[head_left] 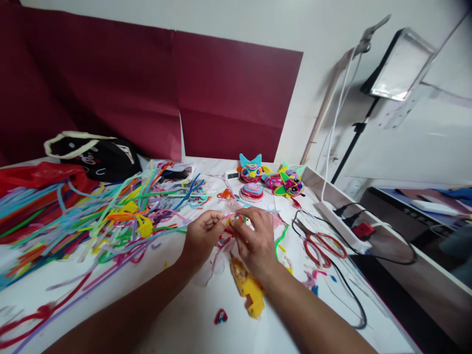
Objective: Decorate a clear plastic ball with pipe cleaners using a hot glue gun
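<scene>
Between my two hands is a small colourful pipe-cleaner piece (229,223), pink and red with a bit of yellow and blue; the fingers cover much of it. My left hand (202,240) pinches it from the left, thumb against forefinger. From the right, my right hand (258,238) bends its fingers over the top and closes on it. A yellow hot glue gun (248,285) lies on the white table right below my right hand. Closer to me is a small red, white and blue pipe-cleaner piece (221,316).
Loose pipe cleaners (110,216) cover the left side, before a black bag (99,157). An owl figure (251,168), a striped round piece (251,191) and another colourful figure (285,182) stand behind. Orange-handled scissors (320,248), a power strip (342,226) and cables lie right.
</scene>
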A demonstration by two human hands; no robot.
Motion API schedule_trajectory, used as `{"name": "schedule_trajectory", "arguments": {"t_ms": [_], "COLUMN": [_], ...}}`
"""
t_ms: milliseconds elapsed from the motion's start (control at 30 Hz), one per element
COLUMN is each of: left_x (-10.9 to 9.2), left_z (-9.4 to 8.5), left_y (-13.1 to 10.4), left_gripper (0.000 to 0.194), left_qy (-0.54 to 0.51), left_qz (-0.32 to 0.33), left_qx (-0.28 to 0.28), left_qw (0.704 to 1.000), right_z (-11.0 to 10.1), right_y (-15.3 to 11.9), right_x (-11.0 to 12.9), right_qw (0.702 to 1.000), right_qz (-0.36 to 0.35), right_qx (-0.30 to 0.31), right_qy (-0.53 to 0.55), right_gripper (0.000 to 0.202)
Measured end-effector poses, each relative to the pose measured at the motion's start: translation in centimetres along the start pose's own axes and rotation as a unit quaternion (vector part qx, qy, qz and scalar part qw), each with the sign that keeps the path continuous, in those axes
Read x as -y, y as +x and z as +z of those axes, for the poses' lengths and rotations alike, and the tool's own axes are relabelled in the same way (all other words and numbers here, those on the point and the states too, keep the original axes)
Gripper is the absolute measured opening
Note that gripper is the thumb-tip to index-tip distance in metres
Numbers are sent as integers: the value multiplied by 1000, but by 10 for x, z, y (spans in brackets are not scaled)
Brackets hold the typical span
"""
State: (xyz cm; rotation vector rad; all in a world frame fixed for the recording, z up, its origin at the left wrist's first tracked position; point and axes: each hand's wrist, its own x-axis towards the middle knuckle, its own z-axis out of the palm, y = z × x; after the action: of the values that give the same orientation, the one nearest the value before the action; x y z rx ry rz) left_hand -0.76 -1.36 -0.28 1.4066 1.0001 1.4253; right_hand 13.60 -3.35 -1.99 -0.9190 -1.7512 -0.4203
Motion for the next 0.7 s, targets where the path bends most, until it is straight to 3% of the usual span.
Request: {"name": "schedule_trajectory", "arguments": {"t_ms": [700], "left_x": [0], "left_z": [-2], "left_y": [0], "left_gripper": [16], "left_qy": [-26], "left_qz": [-20], "left_qx": [25], "left_qw": [999], "right_z": [-5], "right_y": [1], "right_x": [0], "right_qw": [1000], "right_qz": [1], "right_qx": [8], "right_qy": [0], "right_gripper": [18]}}
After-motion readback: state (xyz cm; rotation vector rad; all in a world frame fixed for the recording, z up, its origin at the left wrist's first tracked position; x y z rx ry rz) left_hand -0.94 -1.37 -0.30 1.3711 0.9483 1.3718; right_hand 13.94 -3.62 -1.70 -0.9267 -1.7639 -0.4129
